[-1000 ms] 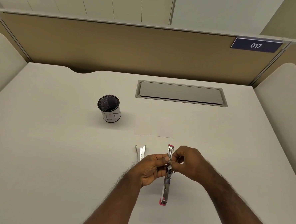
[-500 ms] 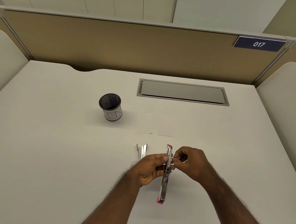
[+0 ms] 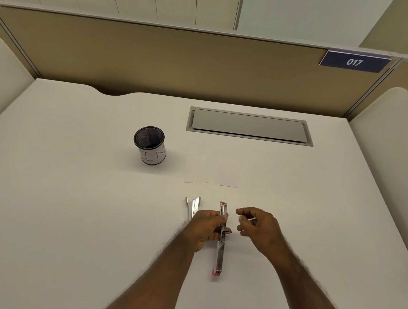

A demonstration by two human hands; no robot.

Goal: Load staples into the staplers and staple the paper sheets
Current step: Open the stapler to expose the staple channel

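A tan partition backs the white desk [image 3: 75,218], with a black mesh cup [image 3: 149,144] at ten o'clock. From the head view, the right hand [image 3: 258,227] has drawn away to three o'clock of the opened silver stapler with pink tips [image 3: 221,239], pinching a small strip of staples [image 3: 251,219], so loading looks unfinished. The left hand [image 3: 205,227] grips the stapler's middle. A second metal stapler [image 3: 192,206] lies at eleven o'clock; two white paper sheets [image 3: 196,169] lie beyond.

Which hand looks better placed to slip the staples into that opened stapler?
Probably the right hand. It appears to pinch a small pale strip, likely staples, just beside the opened pink-tipped stapler. The left hand already grips that stapler's middle to steady it, so it is occupied.
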